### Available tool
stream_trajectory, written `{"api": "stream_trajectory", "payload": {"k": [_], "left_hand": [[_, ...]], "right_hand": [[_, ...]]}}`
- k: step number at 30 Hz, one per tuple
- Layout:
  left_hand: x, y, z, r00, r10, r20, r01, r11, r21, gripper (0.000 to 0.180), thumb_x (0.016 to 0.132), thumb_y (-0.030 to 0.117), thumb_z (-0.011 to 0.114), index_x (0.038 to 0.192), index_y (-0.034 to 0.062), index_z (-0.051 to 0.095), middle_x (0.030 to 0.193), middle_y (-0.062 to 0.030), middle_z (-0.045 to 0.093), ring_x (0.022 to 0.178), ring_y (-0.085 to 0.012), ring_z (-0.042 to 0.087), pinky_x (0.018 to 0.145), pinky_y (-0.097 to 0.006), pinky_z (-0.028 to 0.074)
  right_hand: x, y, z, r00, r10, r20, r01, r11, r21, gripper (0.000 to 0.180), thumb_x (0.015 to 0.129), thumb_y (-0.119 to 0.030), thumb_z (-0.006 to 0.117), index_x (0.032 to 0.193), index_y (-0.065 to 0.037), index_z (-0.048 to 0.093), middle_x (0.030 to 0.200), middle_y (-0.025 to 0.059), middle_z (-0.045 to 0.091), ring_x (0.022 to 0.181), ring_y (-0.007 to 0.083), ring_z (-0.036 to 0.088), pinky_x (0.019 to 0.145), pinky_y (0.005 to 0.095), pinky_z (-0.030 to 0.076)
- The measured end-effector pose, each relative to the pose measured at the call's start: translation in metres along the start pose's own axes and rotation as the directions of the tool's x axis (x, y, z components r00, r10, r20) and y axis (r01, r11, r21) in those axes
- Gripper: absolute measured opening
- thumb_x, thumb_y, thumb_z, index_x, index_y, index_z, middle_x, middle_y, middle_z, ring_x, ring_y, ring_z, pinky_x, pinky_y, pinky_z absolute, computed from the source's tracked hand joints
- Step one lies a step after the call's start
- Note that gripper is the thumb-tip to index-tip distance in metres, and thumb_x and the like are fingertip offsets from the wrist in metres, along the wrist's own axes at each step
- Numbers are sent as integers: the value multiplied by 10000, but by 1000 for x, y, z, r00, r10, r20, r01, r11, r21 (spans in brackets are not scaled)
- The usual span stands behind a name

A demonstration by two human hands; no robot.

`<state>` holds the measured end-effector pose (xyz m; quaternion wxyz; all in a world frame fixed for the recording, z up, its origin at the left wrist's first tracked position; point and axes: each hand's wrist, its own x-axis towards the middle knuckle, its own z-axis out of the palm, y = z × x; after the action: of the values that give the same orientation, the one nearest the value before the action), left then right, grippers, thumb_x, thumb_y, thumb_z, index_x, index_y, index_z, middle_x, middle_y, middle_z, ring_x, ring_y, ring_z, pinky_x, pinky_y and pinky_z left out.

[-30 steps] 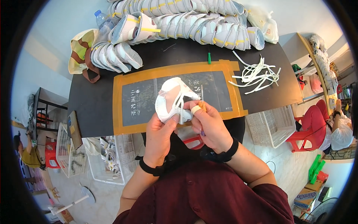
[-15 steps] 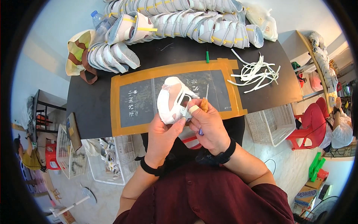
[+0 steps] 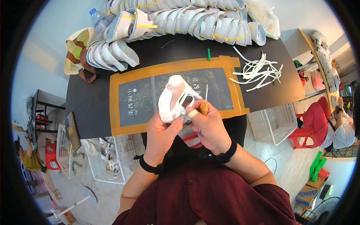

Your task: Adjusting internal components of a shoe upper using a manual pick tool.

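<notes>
A white and beige shoe upper [image 3: 173, 100] is held above the taped board, its toe pointing away from me. My left hand [image 3: 162, 132] is closed on its near left edge, thumb on top. My right hand [image 3: 210, 129] pinches the upper's right side beside an opening edged in white. That same hand has a thin-shafted awl [image 3: 204, 107] tucked in its fingers, the metal shaft pointing up and away. A pale wrap circles the right thumb. Whether a lace is between the right fingertips is hidden.
Stacked shoe uppers [image 3: 202, 24] line the table's far side. White laces [image 3: 260, 71] lie loose at the right, near a green-handled tool [image 3: 209, 54]. Plastic crates [image 3: 273, 125] stand below the table on both sides. A co-worker [image 3: 343, 125] sits at far right.
The shoe upper has tilted slightly in my hands, and the opening at its right side shows wider. Both hands keep their hold; the awl stays in the right.
</notes>
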<state>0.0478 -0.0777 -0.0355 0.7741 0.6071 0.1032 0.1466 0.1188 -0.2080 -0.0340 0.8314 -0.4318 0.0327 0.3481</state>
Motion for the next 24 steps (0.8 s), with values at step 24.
{"api": "stream_trajectory", "payload": {"k": [24], "left_hand": [[1, -1, 9, 994, 36, -100, -32, 998, 47, 238, 913, 9, 654, 1146, -8, 609, 970, 9, 641, 837, -37, 551, 715, -221, 468]], "right_hand": [[-6, 8, 0, 999, -50, -2, 50, 997, 67, 132, 1032, -236, 542, 1044, -105, 530, 862, -7, 594, 560, 46, 398, 527, 214, 351]]}}
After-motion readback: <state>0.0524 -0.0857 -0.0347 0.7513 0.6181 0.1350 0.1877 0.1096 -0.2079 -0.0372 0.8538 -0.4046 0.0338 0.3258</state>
